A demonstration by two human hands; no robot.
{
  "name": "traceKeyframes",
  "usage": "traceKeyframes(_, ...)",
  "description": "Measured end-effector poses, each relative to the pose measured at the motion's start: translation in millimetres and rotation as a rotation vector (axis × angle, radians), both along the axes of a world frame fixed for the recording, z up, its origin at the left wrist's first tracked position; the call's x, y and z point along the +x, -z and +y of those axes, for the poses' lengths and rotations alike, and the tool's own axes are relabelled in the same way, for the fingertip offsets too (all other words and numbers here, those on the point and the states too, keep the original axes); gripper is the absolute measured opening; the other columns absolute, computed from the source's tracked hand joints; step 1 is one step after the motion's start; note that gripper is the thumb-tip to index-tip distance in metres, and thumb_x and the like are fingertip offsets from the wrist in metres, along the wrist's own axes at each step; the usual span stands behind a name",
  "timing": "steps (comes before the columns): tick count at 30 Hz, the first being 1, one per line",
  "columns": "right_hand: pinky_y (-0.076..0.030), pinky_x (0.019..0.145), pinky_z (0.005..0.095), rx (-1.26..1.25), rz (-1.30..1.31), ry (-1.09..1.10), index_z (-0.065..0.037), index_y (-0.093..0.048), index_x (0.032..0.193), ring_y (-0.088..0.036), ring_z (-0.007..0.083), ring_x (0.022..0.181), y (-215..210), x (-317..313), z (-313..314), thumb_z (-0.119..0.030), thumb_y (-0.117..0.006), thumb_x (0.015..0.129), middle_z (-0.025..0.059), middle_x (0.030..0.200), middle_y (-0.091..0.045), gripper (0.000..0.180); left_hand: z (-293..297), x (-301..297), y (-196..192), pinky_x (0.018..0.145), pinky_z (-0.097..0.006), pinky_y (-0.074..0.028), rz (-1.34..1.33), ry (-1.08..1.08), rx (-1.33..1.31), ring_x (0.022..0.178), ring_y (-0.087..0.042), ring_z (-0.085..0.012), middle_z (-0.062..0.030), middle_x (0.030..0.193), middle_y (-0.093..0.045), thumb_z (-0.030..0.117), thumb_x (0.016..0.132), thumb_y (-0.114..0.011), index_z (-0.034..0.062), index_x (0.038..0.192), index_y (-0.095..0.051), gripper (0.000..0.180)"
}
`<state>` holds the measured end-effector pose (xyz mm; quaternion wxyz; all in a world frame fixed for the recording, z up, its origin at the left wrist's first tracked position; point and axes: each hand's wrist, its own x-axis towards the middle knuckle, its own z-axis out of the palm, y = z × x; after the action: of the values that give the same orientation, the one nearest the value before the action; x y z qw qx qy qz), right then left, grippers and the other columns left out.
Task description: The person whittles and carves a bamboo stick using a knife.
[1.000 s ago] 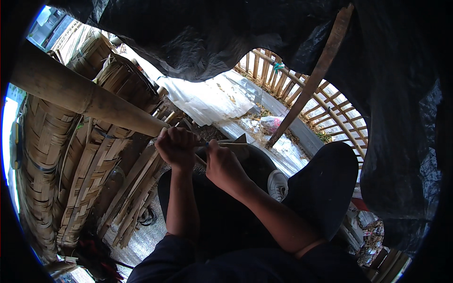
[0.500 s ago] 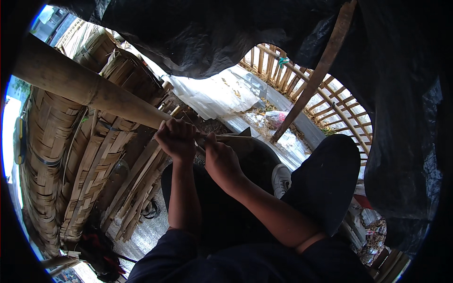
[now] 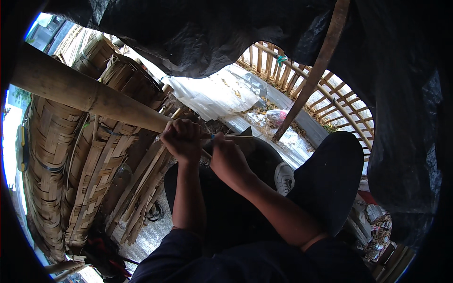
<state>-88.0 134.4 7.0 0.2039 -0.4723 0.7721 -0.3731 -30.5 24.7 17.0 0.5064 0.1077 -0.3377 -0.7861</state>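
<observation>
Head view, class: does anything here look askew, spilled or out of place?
Yes. Loose bamboo strips lie in a jumble below the left hand, and a long slat leans diagonally against the fence. The right hand is beside it.

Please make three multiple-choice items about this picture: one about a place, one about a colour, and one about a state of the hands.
1. Where do the woven bamboo baskets stand?
A. on the person's left
B. on the person's right
C. on the person's lap

2. What colour is the shoe beside the person's knee?
A. red
B. white
C. green

3. How does the left hand stand?
A. open and flat
B. hanging at the side
C. closed around a thin bamboo strip

Answers:
1. A, the baskets fill the left of the view, under the thick bamboo pole.
2. B, the shoe shows white against the dark trousers.
3. C, the fingers are curled shut on the strip, with the right hand close beside it.
</observation>
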Motion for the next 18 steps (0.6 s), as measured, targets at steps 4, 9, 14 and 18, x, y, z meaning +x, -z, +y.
traceKeyframes(4,-0.055,0.062,0.0447,0.078,-0.068,0.058,0.011,-0.046,0.095,-0.065,0.0396,0.071,36.3,-16.4,0.8,0.001,-0.050,0.079,0.0282,0.070,-0.061,0.019,-0.5,-8.3,-1.2,0.037,-0.028,-0.012,0.053,0.022,0.044,0.039,-0.011,-0.0096,0.0030,0.045,-0.017,0.027,0.083,-0.036,0.0151,0.053,-0.022,0.035)
traceKeyframes(9,-0.052,0.059,0.0493,0.007,0.007,0.039,0.006,-0.043,0.085,-0.062,0.0450,0.066,26.2,-0.2,-2.1,0.002,-0.046,0.081,0.0289,0.064,-0.058,0.007,-15.2,8.7,7.7,0.038,-0.028,-0.012,0.001,0.042,-0.111,0.040,-0.011,-0.0097,0.0028,0.045,-0.017,0.035,0.083,-0.038,0.0156,0.053,-0.023,0.038)
traceKeyframes(14,-0.053,0.061,0.0492,0.068,-0.067,0.110,0.006,-0.044,0.089,-0.062,0.0446,0.069,69.1,-19.5,3.2,0.003,-0.048,0.079,0.0304,0.068,-0.060,0.011,-11.7,1.3,3.1,0.037,-0.028,-0.013,0.044,0.011,-0.046,0.039,-0.010,-0.0089,0.0028,0.044,-0.016,0.024,0.083,-0.034,0.0149,0.053,-0.023,0.033)
traceKeyframes(18,-0.053,0.058,0.0475,0.074,-0.062,0.070,0.006,-0.046,0.089,-0.063,0.0426,0.067,51.3,-2.7,-0.8,0.002,-0.050,0.079,0.0287,0.068,-0.060,0.012,-23.0,10.3,10.8,0.037,-0.028,-0.013,0.058,0.015,-0.055,0.039,-0.010,-0.0090,0.0030,0.045,-0.016,0.024,0.084,-0.033,0.0154,0.053,-0.023,0.034)
